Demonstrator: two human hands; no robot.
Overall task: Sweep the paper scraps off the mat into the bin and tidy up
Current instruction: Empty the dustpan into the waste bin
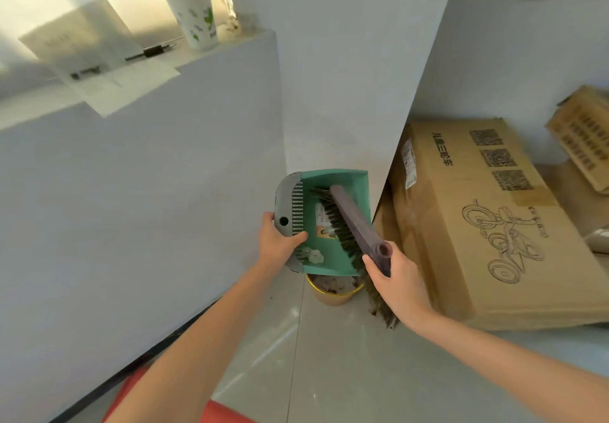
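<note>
My left hand [278, 239] grips the grey rim of a green dustpan [342, 180], held tilted above a small yellow-rimmed bin [334, 294] on the floor. Paper scraps [324, 221] lie inside the pan, and more scraps show in the bin. My right hand [392, 277] holds the end of a grey hand brush [354, 221], whose dark bristles rest inside the pan against the scraps. A strip of red mat [224, 414] shows at the bottom edge.
A large flat cardboard box [478, 218] with a tricycle drawing leans by the wall right of the bin, with a smaller box [583, 136] behind it. A white ledge on the left carries papers [99, 70], a pen [151, 52] and a paper cup [194, 14].
</note>
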